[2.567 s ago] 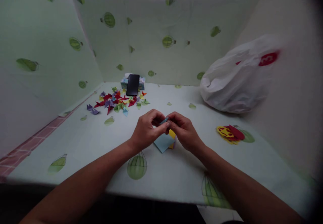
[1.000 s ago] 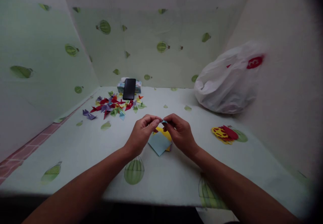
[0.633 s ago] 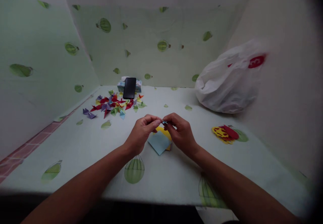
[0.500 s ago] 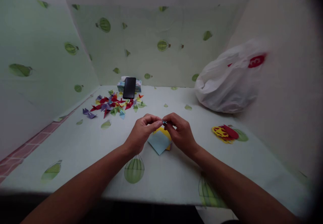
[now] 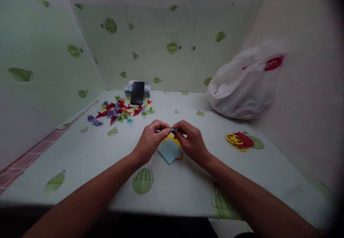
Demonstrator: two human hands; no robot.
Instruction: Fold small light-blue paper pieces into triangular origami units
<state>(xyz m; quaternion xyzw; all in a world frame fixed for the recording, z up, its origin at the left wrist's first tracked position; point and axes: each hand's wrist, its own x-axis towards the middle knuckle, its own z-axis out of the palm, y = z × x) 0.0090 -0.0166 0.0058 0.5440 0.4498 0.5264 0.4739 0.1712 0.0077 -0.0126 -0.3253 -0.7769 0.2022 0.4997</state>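
Note:
Between my fingertips is a small folded piece of blue paper (image 5: 173, 129), mostly covered by the fingers. My left hand (image 5: 153, 137) pinches its left end with thumb and forefinger. At its right end, my right hand (image 5: 192, 139) has its fingers closed on it. Just below the hands, a light blue paper square (image 5: 170, 151) lies turned cornerwise over yellow paper (image 5: 179, 156) on the table. To the far left, a loose heap of folded paper cranes (image 5: 118, 111) in red, purple, green, yellow and blue covers part of the cloth.
A dark phone (image 5: 137, 93) leans on a tissue box (image 5: 147, 91) behind the cranes. A white plastic bag (image 5: 242, 87) stands at the back right. Red and yellow cut-out pieces (image 5: 240, 141) lie right of my hands. A balloon-patterned cloth (image 5: 94, 180) covers the table.
Since the earliest frame my hands have drawn slightly apart and the blue piece shows in a different position between the fingertips. The view has shifted slightly. In the last half second almost nothing moves.

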